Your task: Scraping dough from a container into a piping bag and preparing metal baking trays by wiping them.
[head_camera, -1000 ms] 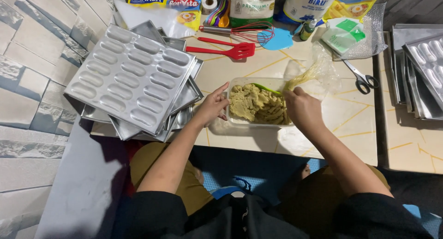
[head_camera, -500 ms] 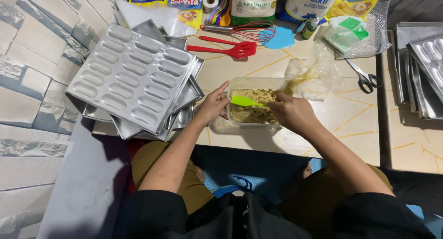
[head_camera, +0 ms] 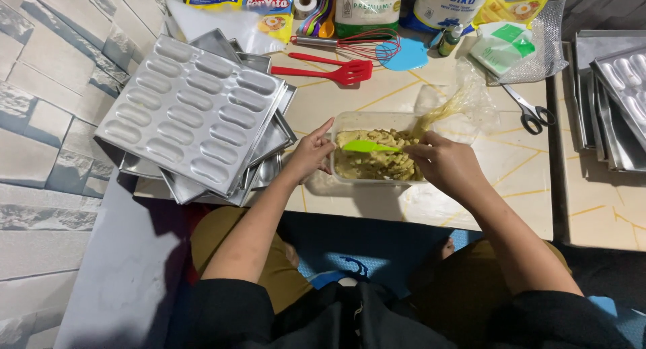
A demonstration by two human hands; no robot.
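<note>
Seen from the head camera, a clear plastic container (head_camera: 377, 150) of yellowish dough (head_camera: 373, 162) is set on the tiled surface (head_camera: 471, 194), just right of a stack of metal moulds (head_camera: 195, 117). Its left rim is steadied by the left hand (head_camera: 311, 154), fingers loosely apart. A green spatula (head_camera: 369, 147) is clamped in the right hand (head_camera: 447, 164), its blade laid over the dough.

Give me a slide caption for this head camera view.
Left hand steadies a clear tub while right hand works a green spatula through dough.
</note>
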